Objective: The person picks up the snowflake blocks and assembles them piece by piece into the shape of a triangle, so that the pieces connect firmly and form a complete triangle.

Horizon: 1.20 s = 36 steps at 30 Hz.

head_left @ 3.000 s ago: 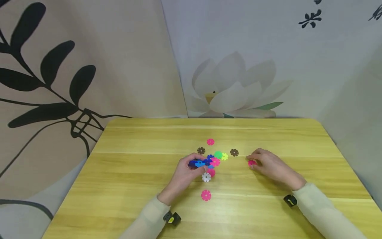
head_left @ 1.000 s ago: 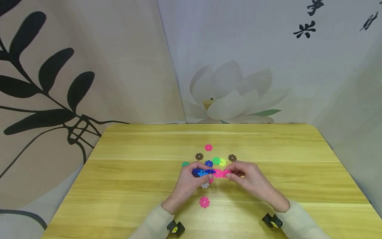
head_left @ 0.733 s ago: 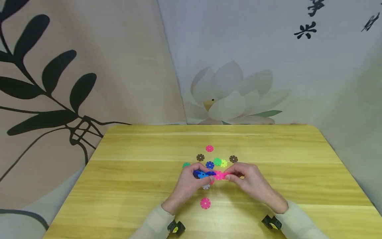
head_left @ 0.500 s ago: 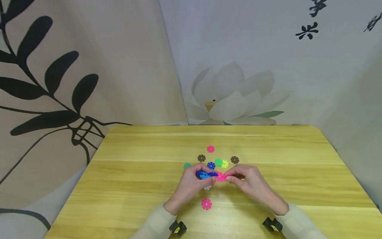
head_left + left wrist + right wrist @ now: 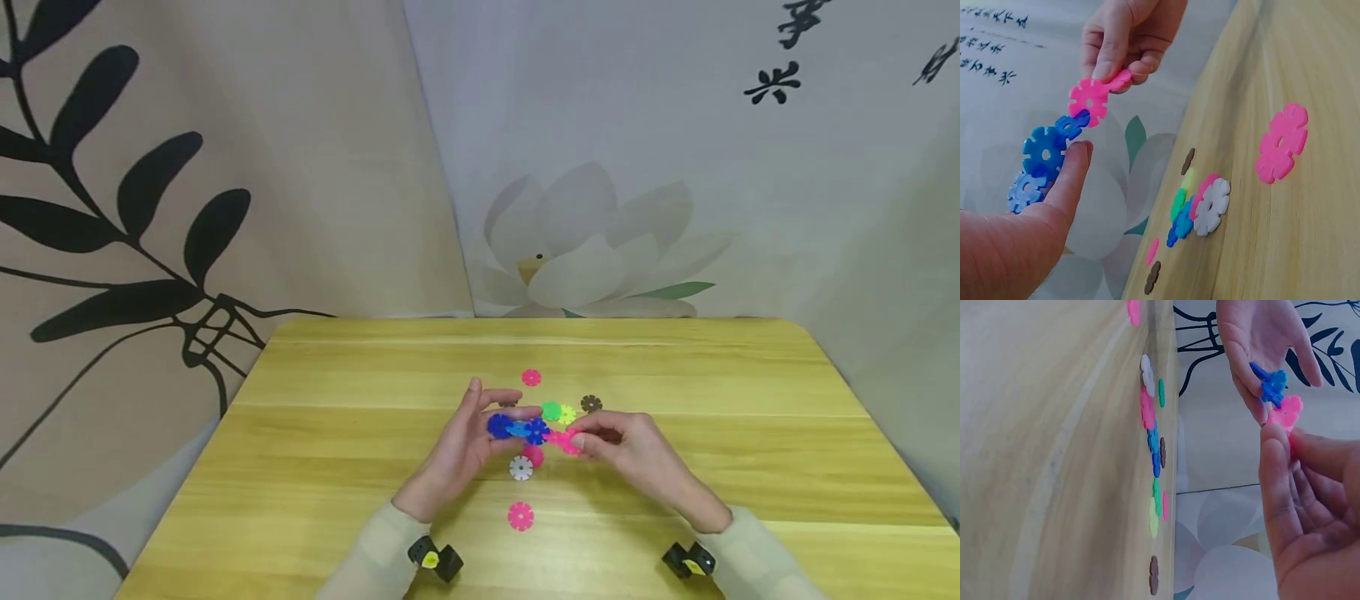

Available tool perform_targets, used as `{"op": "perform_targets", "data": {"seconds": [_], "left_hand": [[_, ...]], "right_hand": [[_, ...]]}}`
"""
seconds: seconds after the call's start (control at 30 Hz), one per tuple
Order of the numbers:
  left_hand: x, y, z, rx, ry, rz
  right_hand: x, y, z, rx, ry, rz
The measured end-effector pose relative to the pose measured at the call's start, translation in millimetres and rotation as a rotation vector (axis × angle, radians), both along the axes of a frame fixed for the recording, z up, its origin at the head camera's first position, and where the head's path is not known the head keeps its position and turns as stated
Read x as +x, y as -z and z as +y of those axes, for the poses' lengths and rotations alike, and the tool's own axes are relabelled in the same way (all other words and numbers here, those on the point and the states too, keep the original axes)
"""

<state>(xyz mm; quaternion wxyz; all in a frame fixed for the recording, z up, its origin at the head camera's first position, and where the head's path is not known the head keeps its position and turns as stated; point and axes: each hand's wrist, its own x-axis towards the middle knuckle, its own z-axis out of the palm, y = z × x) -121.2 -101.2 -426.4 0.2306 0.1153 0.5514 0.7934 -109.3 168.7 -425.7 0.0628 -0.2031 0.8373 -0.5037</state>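
A chain of notched plastic snowflake discs hangs above the table: dark blue (image 5: 498, 427), lighter blue (image 5: 517, 429), dark blue again (image 5: 537, 431), then two pink discs. My right hand (image 5: 637, 454) pinches the end pink disc (image 5: 1120, 80) between thumb and fingers. The neighbouring pink disc (image 5: 1089, 100) joins it to the blue ones. My left hand (image 5: 461, 442) is spread at the blue end, palm turned up and fingers extended. In the left wrist view a finger (image 5: 1072, 175) lies alongside the blue discs; whether it touches them I cannot tell.
Loose discs lie on the wooden table (image 5: 315, 475) below: white (image 5: 521, 468), pink (image 5: 521, 516) near me, pink (image 5: 531, 377) farther back, brown (image 5: 591, 403), green (image 5: 551, 411) and yellow (image 5: 567, 414). A printed wall covering (image 5: 360, 167) stands behind the table's far edge.
My right hand has brought a pink disc from the right to the chain's pink end. My left hand has released the blue discs and spread its fingers.
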Motion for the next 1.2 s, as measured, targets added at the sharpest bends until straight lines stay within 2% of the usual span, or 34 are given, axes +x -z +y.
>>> {"op": "perform_targets", "data": {"seconds": [0.13,0.2,0.3,0.43,0.6,0.67,0.77,0.87,1.0,1.1,1.2], "left_hand": [[1.8,1.1,0.0,0.082,-0.032,-0.009],[4.2,3.9,1.5,0.077,-0.056,0.009],[11.6,10.4,6.3,-0.048,-0.1,0.047],[21.1,17.1,16.6,-0.217,-0.13,0.099],[25.9,16.5,24.5,-0.296,-0.206,0.175],[26.2,15.4,26.1,-0.318,-0.246,0.184],[25.8,14.1,26.6,-0.317,-0.287,0.167],[25.5,13.7,25.0,-0.293,-0.3,0.132],[27.1,14.1,19.8,-0.292,-0.301,0.118],[26.6,15.6,14.9,-0.324,-0.304,0.136],[24.6,18.2,8.7,-0.355,-0.315,0.143]], "right_hand": [[-1.0,1.3,0,-0.068,0.013,-0.076],[-0.7,0.8,-1,-0.13,0.011,-0.133],[1.2,-0.3,-4,-0.221,0.014,-0.227],[4.6,1.1,-10,-0.292,0.035,-0.302],[8.4,5.7,-24,-0.405,0.059,-0.428],[9.9,6.9,-30,-0.472,0.072,-0.492],[11.2,8.0,-37,-0.54,0.071,-0.536],[12.0,9.9,-42,-0.553,0.068,-0.54],[12.1,13.2,-44,-0.484,0.063,-0.505],[11.7,15.6,-42,-0.39,0.065,-0.438],[11.9,19.4,-40,-0.222,0.036,-0.308]]}}
